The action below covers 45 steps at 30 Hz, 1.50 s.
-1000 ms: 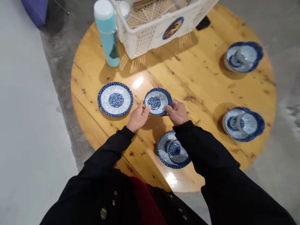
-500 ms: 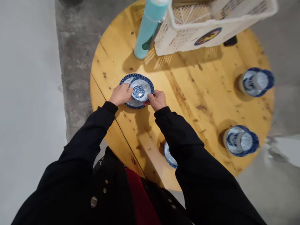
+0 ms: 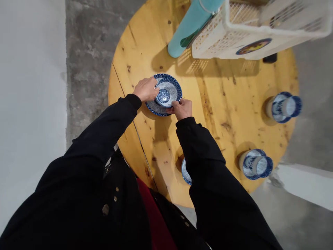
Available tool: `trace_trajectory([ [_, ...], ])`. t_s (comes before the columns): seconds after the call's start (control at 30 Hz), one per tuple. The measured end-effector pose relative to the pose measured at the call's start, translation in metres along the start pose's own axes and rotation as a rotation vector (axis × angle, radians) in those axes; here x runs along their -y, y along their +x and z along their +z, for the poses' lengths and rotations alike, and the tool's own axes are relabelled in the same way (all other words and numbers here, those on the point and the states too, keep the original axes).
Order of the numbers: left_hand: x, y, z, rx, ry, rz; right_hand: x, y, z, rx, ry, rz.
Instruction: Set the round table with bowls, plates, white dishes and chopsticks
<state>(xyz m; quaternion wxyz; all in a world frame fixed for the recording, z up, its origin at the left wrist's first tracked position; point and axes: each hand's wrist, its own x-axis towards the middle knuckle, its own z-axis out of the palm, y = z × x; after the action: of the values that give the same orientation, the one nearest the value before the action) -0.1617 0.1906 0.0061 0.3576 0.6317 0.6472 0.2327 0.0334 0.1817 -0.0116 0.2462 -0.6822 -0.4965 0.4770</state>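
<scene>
A small blue-and-white patterned bowl (image 3: 171,91) is between my two hands, over a larger blue-rimmed plate (image 3: 158,110) on the round wooden table. My left hand (image 3: 147,89) grips the bowl's left rim with curled fingers. At the lower right rim, my right hand (image 3: 182,108) pinches the bowl between thumb and fingers. The bowl sits slightly right of the plate's middle and covers much of it. Whether its foot touches the plate, I cannot tell.
A turquoise bottle (image 3: 179,43) and a white plastic basket (image 3: 215,48) stand at the back of the wooden table (image 3: 208,132). Two sets of blue-and-white dishes (image 3: 277,109), (image 3: 249,166) are at the right. Another dish (image 3: 185,173) is partly hidden by my right sleeve.
The camera view has shifted, so the table's contents appear displaced. Relative to the plate, the bowl has come slightly left, nearer its middle. Both hands keep their hold.
</scene>
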Motion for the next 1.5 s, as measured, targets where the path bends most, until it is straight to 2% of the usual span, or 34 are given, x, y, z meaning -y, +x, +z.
trace_trajectory([
  [0.27, 0.002, 0.006, -0.006, 0.057, -0.026, -0.024, 0.004, -0.004, -0.003, 0.028, 0.02, 0.031],
  [0.6, 0.004, 0.007, -0.006, 0.032, -0.099, -0.023, -0.002, 0.003, -0.005, 0.055, -0.014, 0.03],
  [0.8, 0.001, 0.007, -0.008, 0.024, -0.072, -0.039, 0.0, 0.001, -0.002, 0.03, 0.007, 0.018],
  [1.07, 0.008, 0.01, -0.005, 0.022, -0.121, -0.028, 0.004, -0.005, 0.001, 0.013, 0.022, 0.038],
  [1.17, 0.001, 0.003, -0.013, 0.008, -0.062, -0.052, 0.003, -0.007, 0.001, 0.017, 0.041, 0.033],
  [1.3, -0.005, -0.015, -0.034, -0.085, 0.018, -0.073, 0.002, -0.014, -0.01, 0.016, 0.09, 0.012],
  [1.4, 0.006, -0.035, -0.047, -0.165, -0.024, -0.093, 0.004, -0.026, -0.025, -0.014, 0.147, 0.023],
  [1.5, 0.027, -0.063, -0.049, -0.191, -0.156, -0.148, 0.007, -0.043, -0.04, -0.045, 0.179, 0.064],
])
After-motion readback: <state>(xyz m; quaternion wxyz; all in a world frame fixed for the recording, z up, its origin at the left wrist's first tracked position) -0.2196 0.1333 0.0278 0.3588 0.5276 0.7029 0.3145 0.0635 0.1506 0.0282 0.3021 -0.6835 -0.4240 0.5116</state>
